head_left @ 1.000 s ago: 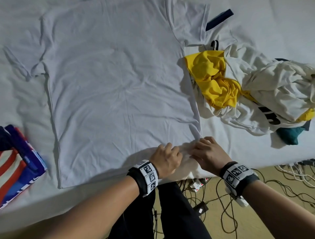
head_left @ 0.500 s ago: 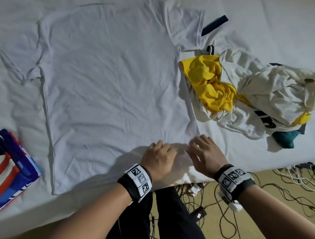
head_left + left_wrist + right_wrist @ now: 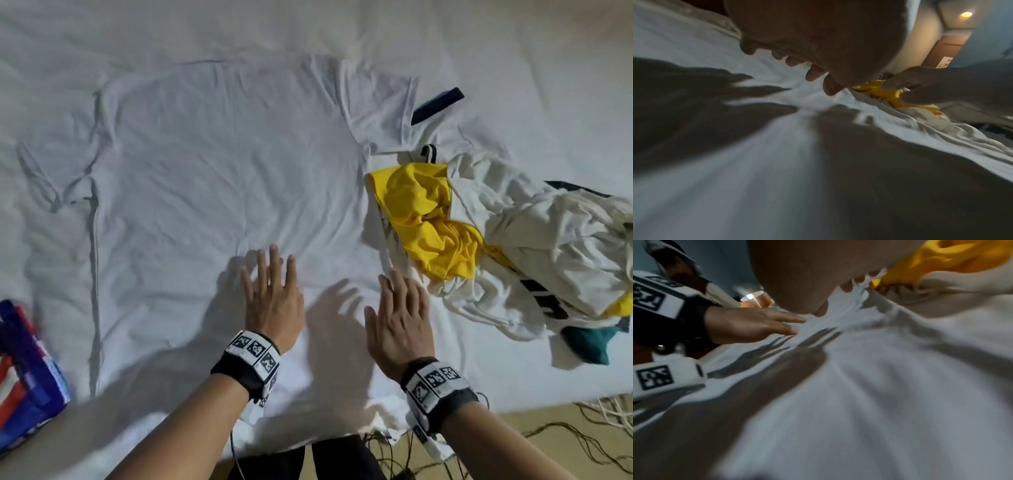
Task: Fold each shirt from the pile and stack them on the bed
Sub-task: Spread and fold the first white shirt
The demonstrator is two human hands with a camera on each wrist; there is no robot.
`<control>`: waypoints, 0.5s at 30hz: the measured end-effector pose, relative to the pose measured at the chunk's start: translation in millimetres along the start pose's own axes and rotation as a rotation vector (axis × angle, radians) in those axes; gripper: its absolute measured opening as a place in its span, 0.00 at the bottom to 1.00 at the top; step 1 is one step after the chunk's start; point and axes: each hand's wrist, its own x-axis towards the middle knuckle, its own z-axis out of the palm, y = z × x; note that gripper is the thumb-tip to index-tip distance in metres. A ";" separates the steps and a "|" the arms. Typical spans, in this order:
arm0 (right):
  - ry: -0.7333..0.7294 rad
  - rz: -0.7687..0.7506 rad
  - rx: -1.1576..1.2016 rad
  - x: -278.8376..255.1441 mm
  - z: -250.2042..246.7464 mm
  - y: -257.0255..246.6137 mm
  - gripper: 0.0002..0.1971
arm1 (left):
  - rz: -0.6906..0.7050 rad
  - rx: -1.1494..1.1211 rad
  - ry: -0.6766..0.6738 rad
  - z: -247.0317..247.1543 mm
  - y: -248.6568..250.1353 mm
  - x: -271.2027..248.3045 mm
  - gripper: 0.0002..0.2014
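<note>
A white T-shirt point(image 3: 212, 178) lies spread flat on the white bed point(image 3: 513, 51), collar end to the left. My left hand point(image 3: 272, 287) is flat on its lower middle, fingers straight and slightly spread. My right hand point(image 3: 399, 315) lies flat near the shirt's right edge, fingers straight too. Neither hand holds cloth. The pile of unfolded shirts point(image 3: 534, 246) sits just right of my right hand, a yellow shirt point(image 3: 428, 219) on its near side. In the wrist views each hand point(image 3: 813, 48) point(image 3: 803, 272) hovers low over the white shirt point(image 3: 777, 154) point(image 3: 879, 402).
A folded red, white and blue garment point(image 3: 24, 370) lies at the bed's left front edge. A dark strip point(image 3: 436, 104) lies beyond the shirt's sleeve. Cables point(image 3: 513, 445) run over the floor below the bed's front edge.
Both hands let go of the shirt's near hem, where their fingers were curled, and moved forward onto the cloth with fingers straightened. The head view shifted, showing more of the bed.
</note>
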 end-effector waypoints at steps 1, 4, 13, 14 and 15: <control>0.001 -0.073 0.010 19.3 -0.2 -10.1 0.32 | 0.037 -0.006 0.039 -1.2 4.6 17.1 0.31; -0.036 -0.249 -0.031 84.8 5.9 -31.2 0.34 | 0.096 -0.005 0.066 -11.1 17.8 78.8 0.32; -0.069 -0.215 -0.019 163.8 12.9 17.1 0.31 | -0.113 0.043 0.134 -19.8 -52.9 149.4 0.26; -0.056 -0.226 0.002 170.5 2.3 17.8 0.28 | -0.114 0.020 0.185 -25.8 -49.2 156.7 0.23; -0.019 -0.232 0.039 180.7 -9.9 17.2 0.25 | -0.101 -0.016 0.242 -31.5 -43.0 164.6 0.22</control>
